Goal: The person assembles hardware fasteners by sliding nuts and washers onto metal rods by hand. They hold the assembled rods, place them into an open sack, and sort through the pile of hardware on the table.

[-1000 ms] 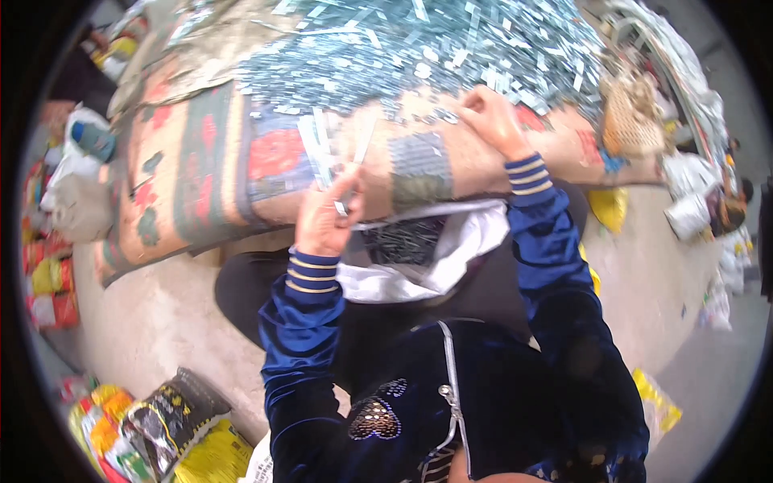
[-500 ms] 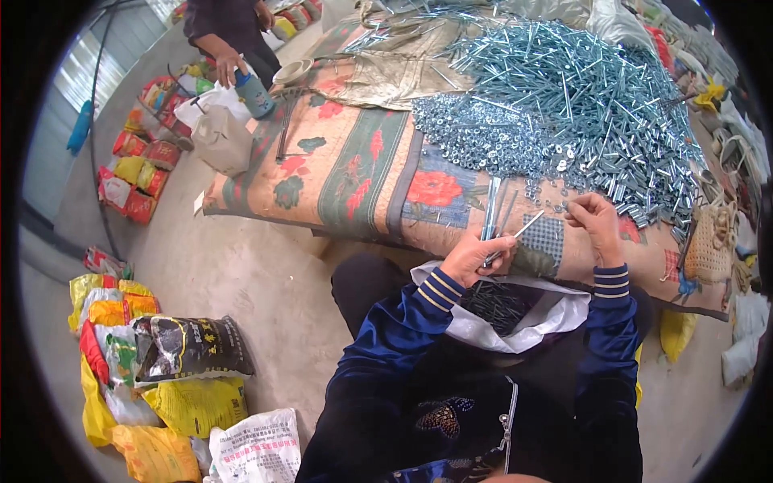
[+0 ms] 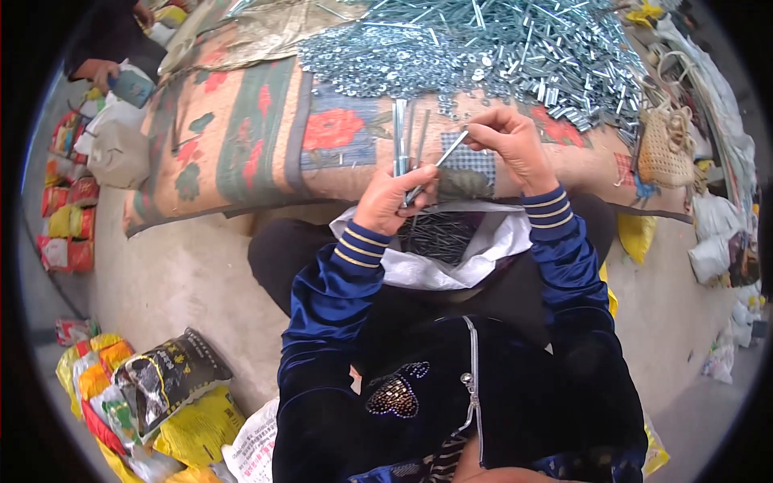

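Observation:
My left hand (image 3: 396,197) is closed around several slim metal rods (image 3: 400,137), most standing upright. One single rod (image 3: 451,150) slants up to the right from its thumb and forefinger. At that rod's upper end, my right hand (image 3: 515,145) is pinched shut; whatever small piece its fingertips hold is hidden. Beneath both hands, on my lap, lies an open white sack (image 3: 483,270) with many dark thin rods (image 3: 439,239) inside. Beyond them on the padded table (image 3: 258,121) spreads a heap of small nuts and washers (image 3: 378,60), with short metal sleeves (image 3: 576,92) to its right.
A big pile of long metal rods (image 3: 499,16) lies at the back. At the far left another person's hand (image 3: 101,74) holds a blue container (image 3: 131,85) near a whitish jug (image 3: 119,153). A woven bag (image 3: 667,138) hangs at right; filled bags (image 3: 189,378) stand lower left.
My right hand has come from the edge of the nut heap to the tip of the slanted rod. The left hand keeps its rods. The view has shifted right and down.

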The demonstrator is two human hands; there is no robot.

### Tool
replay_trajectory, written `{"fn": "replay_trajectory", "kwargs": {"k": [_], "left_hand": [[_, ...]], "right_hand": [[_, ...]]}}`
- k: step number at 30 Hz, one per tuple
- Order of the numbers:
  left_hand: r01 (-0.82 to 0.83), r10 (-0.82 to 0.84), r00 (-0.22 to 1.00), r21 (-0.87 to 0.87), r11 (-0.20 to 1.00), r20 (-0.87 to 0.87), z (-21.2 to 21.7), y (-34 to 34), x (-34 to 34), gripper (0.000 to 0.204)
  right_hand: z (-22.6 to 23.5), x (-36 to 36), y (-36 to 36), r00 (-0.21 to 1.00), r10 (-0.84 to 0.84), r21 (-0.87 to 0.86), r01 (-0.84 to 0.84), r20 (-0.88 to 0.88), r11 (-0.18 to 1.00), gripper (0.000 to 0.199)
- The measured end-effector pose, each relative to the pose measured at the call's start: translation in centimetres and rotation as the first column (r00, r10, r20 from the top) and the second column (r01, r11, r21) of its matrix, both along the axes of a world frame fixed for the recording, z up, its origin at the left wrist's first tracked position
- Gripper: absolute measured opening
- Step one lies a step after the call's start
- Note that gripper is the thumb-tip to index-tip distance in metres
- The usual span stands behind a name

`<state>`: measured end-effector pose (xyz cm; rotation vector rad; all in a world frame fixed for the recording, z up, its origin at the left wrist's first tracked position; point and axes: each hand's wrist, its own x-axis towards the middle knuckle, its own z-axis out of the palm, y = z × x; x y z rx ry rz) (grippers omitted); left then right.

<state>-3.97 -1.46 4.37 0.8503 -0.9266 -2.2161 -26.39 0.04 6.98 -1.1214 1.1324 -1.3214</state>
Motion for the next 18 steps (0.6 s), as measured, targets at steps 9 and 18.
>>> {"fn": "replay_trajectory", "kwargs": {"k": [9, 18], "left_hand": [[-0.081, 0.098, 0.986, 0.126, 0.989, -0.133, -1.3, -0.3, 0.0, 0.015], [-0.463, 0.462, 0.871, 0.033, 0.885, -0.164, -0.2, -2.1, 1.3, 0.012]], "right_hand": [[1.4, 2.3, -0.5, 0.712, -0.337, -0.556, -0.09, -0.616, 0.826, 0.014], [-2.4, 5.3, -10.6, 0.248, -0.58, -0.628, -0.225, -0.776, 0.745, 0.022]]}}
